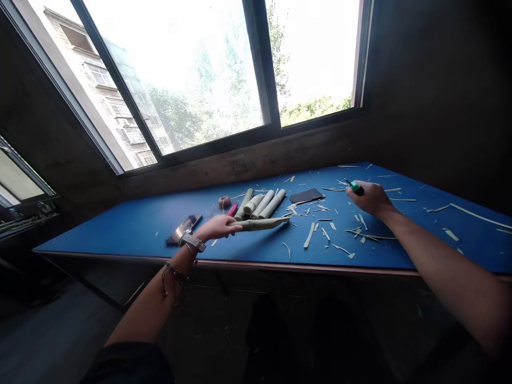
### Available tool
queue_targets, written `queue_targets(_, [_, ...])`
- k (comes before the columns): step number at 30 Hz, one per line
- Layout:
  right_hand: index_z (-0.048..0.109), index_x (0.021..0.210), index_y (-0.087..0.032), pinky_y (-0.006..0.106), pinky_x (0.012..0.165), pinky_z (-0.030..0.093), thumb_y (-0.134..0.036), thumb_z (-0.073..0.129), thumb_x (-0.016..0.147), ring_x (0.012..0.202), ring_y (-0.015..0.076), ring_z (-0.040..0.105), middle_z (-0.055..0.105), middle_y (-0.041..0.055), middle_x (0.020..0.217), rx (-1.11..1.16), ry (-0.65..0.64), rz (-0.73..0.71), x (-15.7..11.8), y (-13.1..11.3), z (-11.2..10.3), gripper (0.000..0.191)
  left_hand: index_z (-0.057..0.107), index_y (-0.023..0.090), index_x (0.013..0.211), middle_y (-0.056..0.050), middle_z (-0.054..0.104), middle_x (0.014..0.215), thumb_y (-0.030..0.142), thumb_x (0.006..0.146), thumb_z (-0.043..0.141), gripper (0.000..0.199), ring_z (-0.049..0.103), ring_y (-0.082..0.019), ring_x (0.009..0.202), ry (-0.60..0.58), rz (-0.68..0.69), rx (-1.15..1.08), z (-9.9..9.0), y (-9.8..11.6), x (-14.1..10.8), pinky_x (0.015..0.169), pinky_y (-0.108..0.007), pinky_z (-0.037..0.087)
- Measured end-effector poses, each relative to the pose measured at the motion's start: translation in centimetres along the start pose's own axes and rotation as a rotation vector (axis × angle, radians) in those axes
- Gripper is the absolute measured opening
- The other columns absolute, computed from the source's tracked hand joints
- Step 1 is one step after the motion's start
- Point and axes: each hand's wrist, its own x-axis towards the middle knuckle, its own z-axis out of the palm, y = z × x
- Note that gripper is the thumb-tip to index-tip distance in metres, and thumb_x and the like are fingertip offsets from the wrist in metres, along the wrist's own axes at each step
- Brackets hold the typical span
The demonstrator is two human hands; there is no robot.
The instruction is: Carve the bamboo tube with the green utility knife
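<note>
Left hand (218, 228) holds bamboo tube (262, 224) low over blue table (120, 240). Right hand (370, 198) closed tight round green tool (355, 187). Shavings (309, 235) scattered near.

Left wrist (187, 255): wide pale strap (192, 242), dark beaded cord bracelet (174, 276); black sleeve (128, 365) above; right forearm (440, 272) bare.

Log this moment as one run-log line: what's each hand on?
Left hand: touching bamboo section | Right hand: holding green-handled tool | Nearby: bamboo shavings on blue table
</note>
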Motion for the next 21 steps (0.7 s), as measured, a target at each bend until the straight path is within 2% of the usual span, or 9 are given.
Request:
queue_targets(3, [0.035, 0.058, -0.022, 0.027, 0.053, 0.027, -0.035, 0.043, 0.077, 0.053, 0.0131, 0.04, 0.045, 0.0022, 0.055, -0.013, -0.004, 0.002, 0.0, -0.2, 0.0, 0.025, 0.058, 0.018, 0.076, -0.002, 0.065, 0.07, 0.06, 0.076, 0.043, 0.044, 0.059, -0.016, 0.06, -0.108, 0.005, 0.024, 1.6, 0.2, -0.7, 0.054, -0.024, 0.04])
queue_targets(5, [0.035, 0.058, -0.022, 0.027, 0.053, 0.027, -0.035, 0.043, 0.076, 0.054, 0.0131, 0.04, 0.046, 0.0023, 0.056, -0.021, -0.008, 0.001, 0.0, -0.1, 0.0, 0.024, 0.057, 0.019, 0.076, -0.002, 0.063, 0.066, 0.06, 0.078, 0.039, 0.045, 0.058, -0.016, 0.059, -0.112, 0.013, 0.049, 2.8, 0.4, -1.1, 0.054, -0.024, 0.039])
queue_targets(10, [0.034, 0.057, -0.023, 0.027, 0.051, 0.026, -0.037, 0.043, 0.075, 0.051, 0.0134, 0.039, 0.045, 0.0021, 0.053, -0.033, -0.01, 0.005, 0.0, 0.3, 0.3, 0.025, 0.055, 0.019, 0.083, -0.004, 0.062, 0.075, 0.056, 0.084, 0.028, 0.045, 0.056, -0.018, 0.063, 0.002, 0.07, 0.14, 5.0, 1.3, -1.5, 0.055, -0.026, 0.036])
queue_targets(13, [0.036, 0.057, -0.022, 0.027, 0.05, 0.027, -0.039, 0.043, 0.074, 0.051, 0.0139, 0.04, 0.046, 0.0028, 0.053, -0.026, -0.025, 0.0, 0.1, 0.4, 0.4, 0.025, 0.055, 0.02, 0.084, -0.005, 0.062, 0.081, 0.054, 0.08, 0.04, 0.038, 0.056, -0.02, 0.072, 0.063, 0.101, 0.227, 5.8, 1.6, -1.3, 0.057, -0.027, 0.035])
queue_targets(17, [0.038, 0.058, -0.022, 0.027, 0.049, 0.027, -0.042, 0.042, 0.072, 0.053, 0.0155, 0.043, 0.049, 0.0045, 0.056, -0.026, -0.078, 0.003, 0.1, 0.1, 0.2, 0.025, 0.055, 0.02, 0.08, -0.005, 0.062, 0.081, 0.049, 0.081, 0.043, 0.031, 0.056, -0.019, 0.072, 0.091, 0.132, 0.211, 6.3, 2.1, -1.2, 0.057, -0.026, 0.034])
queue_targets(21, [0.04, 0.059, -0.022, 0.027, 0.05, 0.028, -0.044, 0.041, 0.072, 0.054, 0.0161, 0.044, 0.051, 0.0049, 0.057, -0.036, -0.101, 0.015, 0.1, 0.0, 0.2, 0.026, 0.056, 0.019, 0.087, -0.005, 0.063, 0.083, 0.051, 0.084, 0.035, 0.038, 0.057, -0.018, 0.072, 0.166, 0.097, 0.107, 5.9, 3.5, -0.6, 0.058, -0.026, 0.039])
